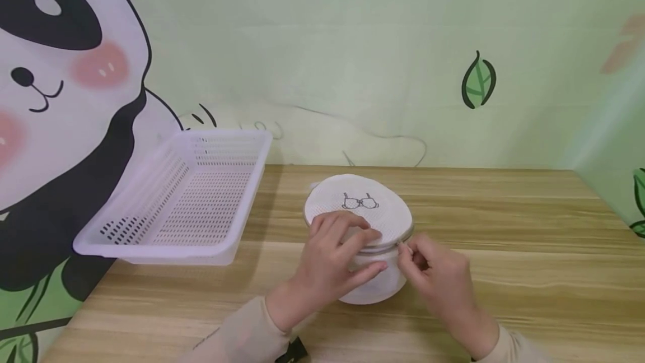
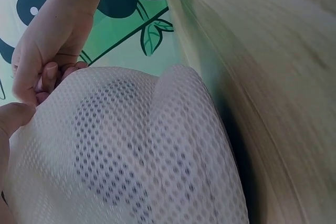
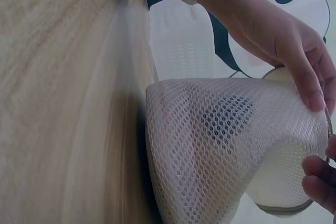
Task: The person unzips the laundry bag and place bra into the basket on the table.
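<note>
A round white mesh laundry bag point(image 1: 373, 287) stands on the table, a bra drawing point(image 1: 360, 201) on its lid and a grey zipper point(image 1: 379, 249) round its top edge. My left hand point(image 1: 332, 254) holds the front rim, fingers over the lid and thumb against the side. At the rim's right front, my right hand point(image 1: 438, 273) pinches the zipper pull point(image 1: 400, 243) between thumb and forefinger. Through the mesh in the left wrist view, a dark patch point(image 2: 113, 145) shows inside the bag. The right wrist view shows an open gap under the lid edge.
A white perforated plastic basket point(image 1: 227, 251) sits to the left on the wooden table point(image 1: 534, 279). Behind the table hangs a green backdrop point(image 1: 373, 60) with a panda and leaves. A small black object point(image 1: 292, 350) lies beside my left sleeve at the near edge.
</note>
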